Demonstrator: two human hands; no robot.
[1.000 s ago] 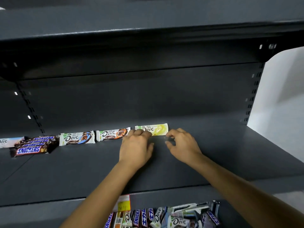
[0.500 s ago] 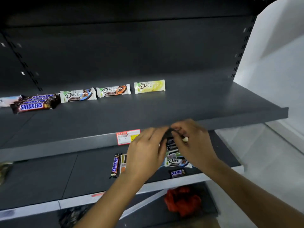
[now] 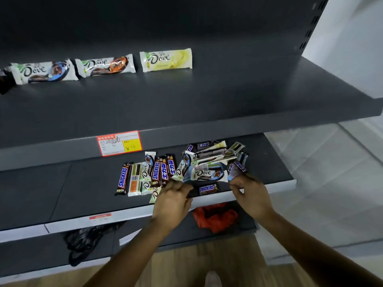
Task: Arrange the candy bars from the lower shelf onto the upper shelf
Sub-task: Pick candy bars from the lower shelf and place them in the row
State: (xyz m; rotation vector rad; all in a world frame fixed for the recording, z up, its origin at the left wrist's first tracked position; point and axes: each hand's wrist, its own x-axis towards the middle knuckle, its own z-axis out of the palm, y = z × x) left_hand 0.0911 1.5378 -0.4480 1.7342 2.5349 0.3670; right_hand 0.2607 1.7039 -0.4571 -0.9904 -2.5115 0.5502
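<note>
Three Dove bars lie in a row at the back of the dark upper shelf. On the lower shelf sits a loose pile of candy bars, Snickers and Dove mixed. My left hand hovers at the pile's front with fingers loosely curled, its fingertips at the lower end of a white Dove bar, nothing between thumb and fingers. My right hand is at the pile's right end and pinches the lower end of a blue Snickers bar, which tilts upward.
A red and yellow price tag hangs on the upper shelf's front edge. Below the lower shelf lie a red bag and a black net bag. A pale floor spreads to the right of the shelving.
Both hands left the yellow Dove bar on the upper shelf, came down past the shelf edge, and spread apart at the pile on the lower shelf. My view dropped with them.
</note>
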